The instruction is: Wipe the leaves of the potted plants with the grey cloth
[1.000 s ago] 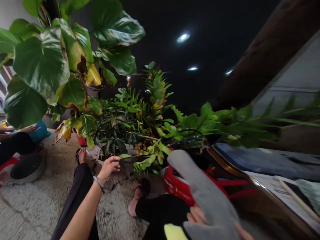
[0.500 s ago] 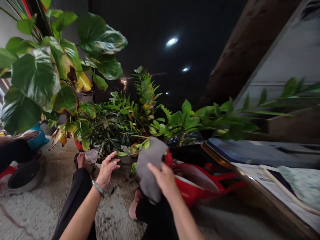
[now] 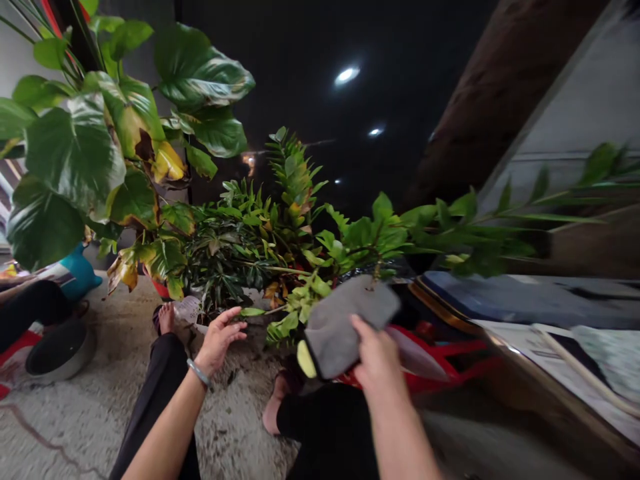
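Observation:
My right hand [image 3: 377,357] grips a soft grey cloth [image 3: 345,327] with a yellow-green patch at its lower left corner, thumb on top. The cloth hangs in front of a red bag [image 3: 425,363] and covers part of it. My left hand [image 3: 220,343], a bangle on its wrist, is held out with fingers apart and loosely bent. Its fingertips are right by a green leaf [image 3: 253,311] on a low stem; whether they touch it I cannot tell. Leafy branches [image 3: 303,303] of a potted plant hang just left of the cloth.
A large-leaved plant [image 3: 75,153] with yellowed leaves stands at left, and more plants [image 3: 370,233] line the dark glass. A grey bowl [image 3: 60,353] is on the concrete floor near another person's leg [image 3: 30,310]. At right is a low surface with folded cloths [image 3: 610,353].
My right hand has moved right with the cloth, which now lies more sideways and shows its yellow-green patch. The branches behind it have come into view. My left hand has hardly moved.

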### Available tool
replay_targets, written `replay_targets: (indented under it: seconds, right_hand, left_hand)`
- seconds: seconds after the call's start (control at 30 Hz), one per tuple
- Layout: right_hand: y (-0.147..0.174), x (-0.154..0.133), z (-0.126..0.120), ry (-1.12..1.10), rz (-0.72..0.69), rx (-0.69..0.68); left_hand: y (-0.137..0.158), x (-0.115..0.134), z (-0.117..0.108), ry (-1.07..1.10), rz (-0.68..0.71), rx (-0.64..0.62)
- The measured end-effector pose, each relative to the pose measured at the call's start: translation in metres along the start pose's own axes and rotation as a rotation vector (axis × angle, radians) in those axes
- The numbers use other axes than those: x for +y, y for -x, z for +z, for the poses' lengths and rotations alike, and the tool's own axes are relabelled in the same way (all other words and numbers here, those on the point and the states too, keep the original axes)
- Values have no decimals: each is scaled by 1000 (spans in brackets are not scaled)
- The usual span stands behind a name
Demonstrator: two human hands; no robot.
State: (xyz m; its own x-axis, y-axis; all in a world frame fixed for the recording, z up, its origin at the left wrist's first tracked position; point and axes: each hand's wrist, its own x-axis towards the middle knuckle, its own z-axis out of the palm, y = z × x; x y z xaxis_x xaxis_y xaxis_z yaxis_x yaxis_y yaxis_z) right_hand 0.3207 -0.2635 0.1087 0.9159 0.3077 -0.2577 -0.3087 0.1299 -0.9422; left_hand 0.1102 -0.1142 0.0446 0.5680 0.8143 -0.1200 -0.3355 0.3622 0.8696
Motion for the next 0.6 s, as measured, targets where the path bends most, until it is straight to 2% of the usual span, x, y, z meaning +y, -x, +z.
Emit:
replay_targets:
  seconds: [0.07, 0.13, 0.17, 0.2, 0.27, 0.33, 0.4, 0.47, 0.53, 0.6]
  right_hand:
    - [25, 19, 17, 137, 54, -263]
    - [56, 34, 11, 277, 63, -553]
    - [70, 37, 1, 314, 62, -629]
    - [81, 35, -10, 320, 65, -643]
    - [94, 20, -29, 303, 82, -572]
    - [92, -4, -28, 273, 86, -515]
    - [81, -21, -3, 209, 45, -511]
    - [66, -22, 34, 108, -18, -489]
    - [55, -6, 65, 50, -21, -474]
    - [54, 17, 76, 102, -20, -481]
  left_hand:
    - [-1, 0, -3, -4, -10, 17]
    - [-2, -2, -8, -5, -23, 29]
    - [-3, -4, -10, -3, -30, 30]
    - [-4, -6, -12, 0, -35, 27]
    - [-6, -12, -14, 5, -40, 16]
    - [-6, -16, -14, 5, -45, 12]
    - [-6, -16, -11, -1, -43, 5]
    - [-5, -14, -10, -1, -27, -7]
    - [-5, -12, -12, 9, -13, -19]
    - [-6, -11, -15, 21, -8, -24]
